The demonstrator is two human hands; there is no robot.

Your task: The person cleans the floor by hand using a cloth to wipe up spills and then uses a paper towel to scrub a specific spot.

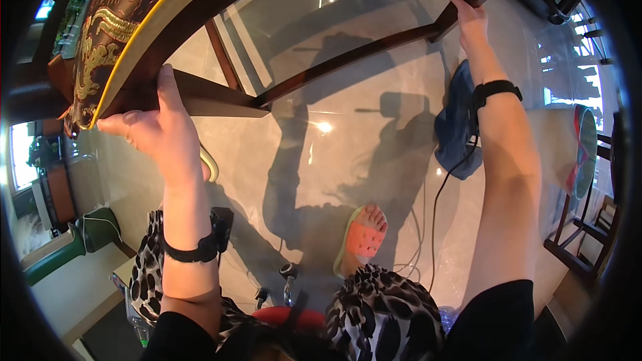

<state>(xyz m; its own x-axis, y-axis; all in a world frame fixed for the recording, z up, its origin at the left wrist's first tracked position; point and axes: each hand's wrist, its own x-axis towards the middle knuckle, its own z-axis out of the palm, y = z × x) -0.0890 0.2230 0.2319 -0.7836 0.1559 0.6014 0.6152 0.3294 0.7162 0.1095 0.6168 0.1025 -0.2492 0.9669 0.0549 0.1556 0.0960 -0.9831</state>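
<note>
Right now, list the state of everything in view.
Frame: held
Left hand: gripping the frame
Right hand: gripping the frame
Cushion: against the frame
Pink slipper: worn
Blue item: on the floor
Cable: slack
Left wristband: strapped on
Right wristband: strapped on

The place appears to be a home interior, indicated by the glossy beige floor (354, 143), dark-brown wooden furniture frame (351, 58), gold-embroidered brown brocade cushion (103, 50) and coral-strapped slipper (367, 242).

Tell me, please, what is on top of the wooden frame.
A dark cushion with gold pattern and yellow edging lies along the curved part of the wooden frame. The surface between them is covered, not visible.
</note>
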